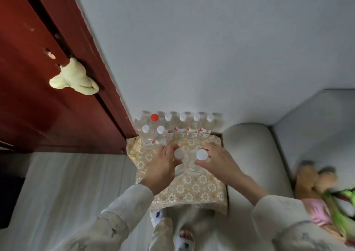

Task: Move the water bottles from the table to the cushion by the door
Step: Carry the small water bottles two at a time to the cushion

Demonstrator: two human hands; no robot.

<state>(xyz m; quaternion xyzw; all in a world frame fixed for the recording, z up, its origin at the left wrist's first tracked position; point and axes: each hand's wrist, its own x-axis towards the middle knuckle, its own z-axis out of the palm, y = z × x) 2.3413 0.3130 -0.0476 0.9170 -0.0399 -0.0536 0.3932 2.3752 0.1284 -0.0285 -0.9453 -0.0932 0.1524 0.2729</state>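
Now I'm gripping a clear, white-capped water bottle [199, 159] in my right hand [217, 162] and another [179, 158] in my left hand [163, 166], both upright over the gold floral cushion [192, 189], beside the red door [48, 78], where more bottles [180, 128] are standing against the white wall [211, 49].

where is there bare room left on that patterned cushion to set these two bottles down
The gold flower-patterned cushion is bare across its near half, between the hands and the person's knees, and along its right edge by the grey sofa arm. It is crowded at the far edge, where the clear plastic water bottles stand in rows against the white wall.
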